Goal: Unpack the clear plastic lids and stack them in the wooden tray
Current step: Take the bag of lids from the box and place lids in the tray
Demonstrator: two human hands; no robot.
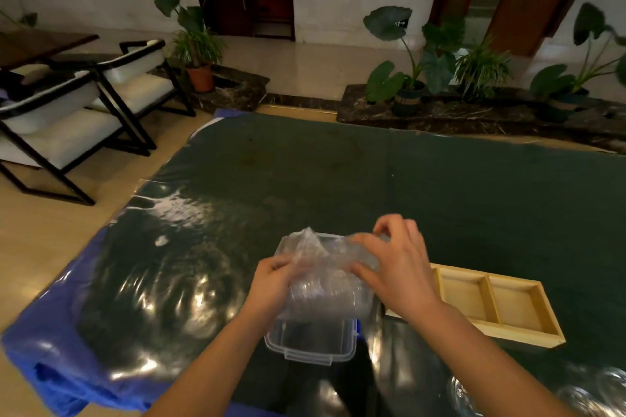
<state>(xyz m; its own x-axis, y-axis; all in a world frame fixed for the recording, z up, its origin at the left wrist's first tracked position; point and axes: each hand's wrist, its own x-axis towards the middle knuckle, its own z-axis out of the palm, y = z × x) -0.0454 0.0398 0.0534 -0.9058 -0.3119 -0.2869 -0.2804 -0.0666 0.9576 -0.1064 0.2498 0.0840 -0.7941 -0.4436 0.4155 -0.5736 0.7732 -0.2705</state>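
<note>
Left of the tray [518, 335], both hands hold a wrap [321, 278] of clear bubble plastic above the table [406, 179]. The left hand [274, 278], on the side away from the tray, grips the wrap's edge with curled fingers. The right hand [396, 267], on the side nearer the tray, grips the wrap's other side, its thumb and fingertips pinching a fold at the top. The lid [311, 342], clear with a clip flap on its near edge, sticks out of the wrap's bottom end; the rest of it sits inside the plastic, and how many lids the wrap holds cannot be told. The tray lies flat on the dark green cloth, two bare compartments in view, its left end hidden behind the right wrist. Near the tray's front right corner lies more crumpled clear plastic [592, 389]. Far left of the tray a blue sheet [50, 332] hangs off the table edge. Beyond the tray stand potted plants [406, 61], and far to its left, chairs [128, 78].
</note>
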